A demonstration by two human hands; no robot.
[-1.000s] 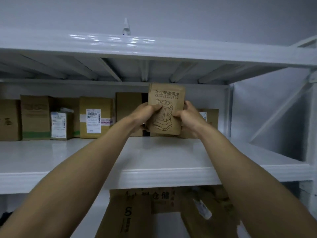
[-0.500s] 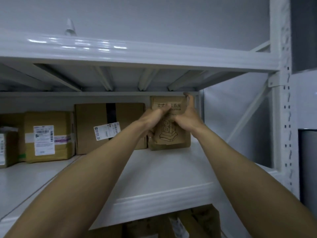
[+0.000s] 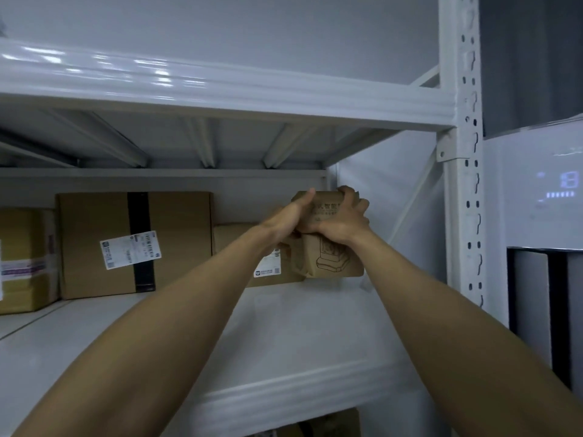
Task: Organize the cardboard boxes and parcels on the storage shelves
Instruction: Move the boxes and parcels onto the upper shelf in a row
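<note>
- Two hands clamped on one small printed carton (image 3: 336, 263): left hand (image 3: 284, 220) against its left side with the thumb up the front, right hand (image 3: 342, 223) curled over the top right corner.
- Carton deep at the back right end of the middle shelf (image 3: 299, 335), slightly tilted, overlapping the low labelled box (image 3: 233, 244) to its left.
- Bottom edge at or just above the shelf board; cannot tell whether seated.
- Probably the placing step: slotting this carton in at the end of the row, past the large taped box (image 3: 94, 234).
- Next move, by judgement: level it, set it flat, press it back beside the low box.
- Then loosen both grips and draw back without dragging it forward.
</note>
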